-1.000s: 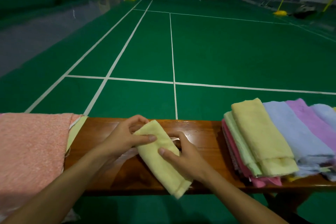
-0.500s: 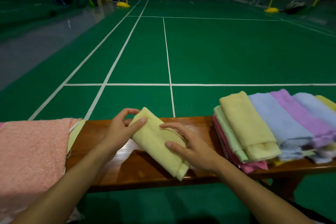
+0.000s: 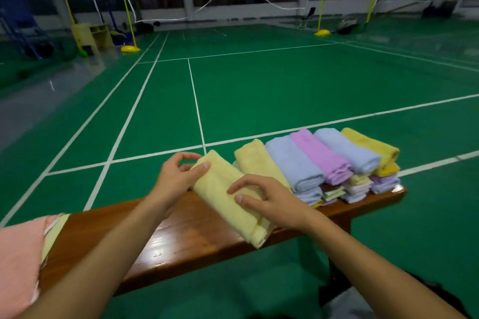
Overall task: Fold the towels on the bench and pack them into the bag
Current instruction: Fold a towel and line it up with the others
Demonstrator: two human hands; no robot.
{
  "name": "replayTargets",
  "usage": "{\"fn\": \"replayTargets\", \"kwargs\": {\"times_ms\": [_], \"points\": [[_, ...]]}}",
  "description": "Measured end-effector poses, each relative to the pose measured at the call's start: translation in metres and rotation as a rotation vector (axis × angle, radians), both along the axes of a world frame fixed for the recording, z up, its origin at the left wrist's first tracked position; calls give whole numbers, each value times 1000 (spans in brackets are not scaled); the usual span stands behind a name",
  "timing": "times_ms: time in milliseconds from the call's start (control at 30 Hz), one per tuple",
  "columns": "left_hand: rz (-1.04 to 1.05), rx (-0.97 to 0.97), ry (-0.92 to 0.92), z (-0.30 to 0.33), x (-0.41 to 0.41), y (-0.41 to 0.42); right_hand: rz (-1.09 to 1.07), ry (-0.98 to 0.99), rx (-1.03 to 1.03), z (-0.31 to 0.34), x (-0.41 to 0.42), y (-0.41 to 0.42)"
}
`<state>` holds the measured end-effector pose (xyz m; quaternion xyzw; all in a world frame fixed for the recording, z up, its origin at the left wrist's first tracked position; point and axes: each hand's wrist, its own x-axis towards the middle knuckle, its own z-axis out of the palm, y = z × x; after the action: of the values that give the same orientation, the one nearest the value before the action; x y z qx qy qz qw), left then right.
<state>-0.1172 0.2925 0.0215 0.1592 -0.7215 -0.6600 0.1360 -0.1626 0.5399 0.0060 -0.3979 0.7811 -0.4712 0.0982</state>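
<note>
One folded yellow towel [image 3: 228,199] lies diagonally on the wooden bench [image 3: 181,238], its near end poking just past the bench's front edge. Just to its right, a row of folded towels [image 3: 318,163] sits on the bench: 5 on top, counted left to right as yellow, blue, purple, blue, darker yellow, w/ more folded ones stacked underneath in approx. 3 low piles; can't count those lower layers exactly. At far left, one pink towel [image 3: 18,256] is spread over the bench end, w/ a pale yellow-green cloth [image 3: 53,235] showing at its right edge. No bag or other container in view, so can't tell where the towels get packed.

Left hand [image 3: 176,179]: fingers curled, thumb and fingertips pinching the far left corner of the yellow towel. Right hand [image 3: 269,199]: arched over the towel's middle-right edge, fingers bent w/ tips pressing down on the cloth, thumb lying along the top; it holds the fold in place and isn't wrapped round it. Both forearms reach in from the near side, across the bench's front edge.

Behind the bench: green court floor [image 3: 259,90] w/ white lines, 2 nets on yellow posts.
</note>
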Motion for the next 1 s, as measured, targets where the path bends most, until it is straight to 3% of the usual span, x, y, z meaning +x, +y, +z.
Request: {"fn": "replayTargets", "kwargs": {"times_ms": [400, 733, 800, 1000], "points": [[-218, -82, 0, 31, -135, 180, -295, 8, -111, 23, -86, 185], [-241, 6, 44, 39, -284, 304, -546, -64, -178, 26, -218, 287], [-262, -178, 28, 28, -305, 318, -558, -53, -119, 16, -239, 297], [-565, -1163, -57, -50, -327, 341, -654, 18, 251, -41, -280, 302]]}}
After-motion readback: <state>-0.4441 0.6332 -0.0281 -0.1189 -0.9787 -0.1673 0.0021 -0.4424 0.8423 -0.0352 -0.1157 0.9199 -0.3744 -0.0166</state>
